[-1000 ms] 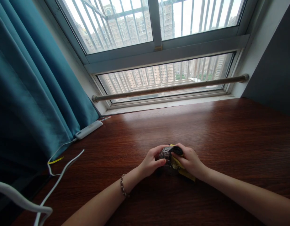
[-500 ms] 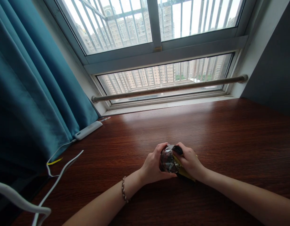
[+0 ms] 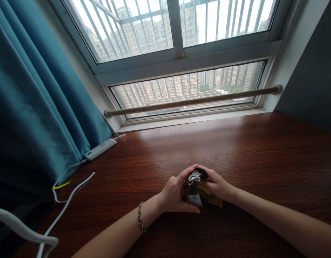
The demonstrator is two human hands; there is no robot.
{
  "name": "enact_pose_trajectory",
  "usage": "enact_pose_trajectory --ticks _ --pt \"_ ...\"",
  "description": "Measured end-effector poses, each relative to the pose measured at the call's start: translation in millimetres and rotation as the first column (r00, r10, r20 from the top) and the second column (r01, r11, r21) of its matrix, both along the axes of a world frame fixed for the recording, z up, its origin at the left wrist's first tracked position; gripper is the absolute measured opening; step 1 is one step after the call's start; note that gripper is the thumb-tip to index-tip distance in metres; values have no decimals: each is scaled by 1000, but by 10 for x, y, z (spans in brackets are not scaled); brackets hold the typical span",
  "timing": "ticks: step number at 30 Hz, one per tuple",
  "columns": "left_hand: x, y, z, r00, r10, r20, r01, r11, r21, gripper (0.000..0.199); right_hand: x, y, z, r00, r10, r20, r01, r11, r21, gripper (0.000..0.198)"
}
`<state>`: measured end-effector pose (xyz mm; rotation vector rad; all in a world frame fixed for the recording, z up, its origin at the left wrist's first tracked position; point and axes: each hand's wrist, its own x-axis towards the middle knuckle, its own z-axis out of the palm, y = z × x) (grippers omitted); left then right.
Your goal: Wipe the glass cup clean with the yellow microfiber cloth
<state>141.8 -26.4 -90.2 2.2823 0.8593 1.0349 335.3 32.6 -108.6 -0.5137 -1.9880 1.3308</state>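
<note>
Between my hands is a shiny, crinkled packet, dark and silvery with a yellow part toward its right end. My left hand curves around its left side, thumb below and fingers above, with a beaded bracelet on that wrist. On the other side my right hand grips the packet near its dark, rolled-looking upper edge. The fingertips of both hands come close together at the top. What is inside the packet, if anything, I cannot make out.
The brown wood-grain tabletop runs up to the window sill. A white power strip lies at the left by the blue curtain, with white cables and a yellow strip nearby. A metal rail crosses the window.
The packet has turned and folded in my hands, showing a darker, smoother face. My left thumb is slightly lower, and the fingertips of both hands have drawn together at the top.
</note>
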Motion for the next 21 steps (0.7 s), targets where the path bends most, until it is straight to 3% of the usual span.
enact_pose_trajectory --ticks 11,16,21 --pt "20 -38 69 996 83 -7 -84 991 -103 104 -9 -40 -8 953 -243 180 226 968 110 32" --pt "-7 -17 39 996 31 85 -14 981 -193 98 -7 -72 32 945 -276 173 259 959 118 38" --pt "-37 11 23 978 4 208 62 949 -310 78 8 -90 101 956 -238 174 225 970 92 35"
